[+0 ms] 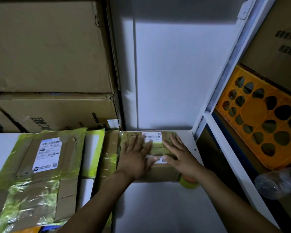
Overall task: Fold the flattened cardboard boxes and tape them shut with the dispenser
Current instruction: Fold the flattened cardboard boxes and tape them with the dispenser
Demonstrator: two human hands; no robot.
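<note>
Both of your hands lie flat on one small box [160, 173], fingers straight and spread, gripping nothing. Your left hand [135, 157] presses the left half of its top. Your right hand [181, 159] presses the right half, and the fingertips of the two nearly meet over the middle. The box sits at the back of the white worktop [158, 204], near the wall. It is wrapped in glossy tape and carries two white labels, one at the far edge and one partly under your fingers.

One tape roll [190, 182], yellow-green with an orange core, sits at the near right corner of the box, under your right wrist.

Left of the small box are two more taped boxes. A narrow one [108, 153] is just beside it, and a large one [40, 167] with one shipping label lies further left.

Two big cartons [49, 47] are stacked behind them.

On the shelf to your right are one orange crate [259, 121] and one clear bottle [279, 182].
</note>
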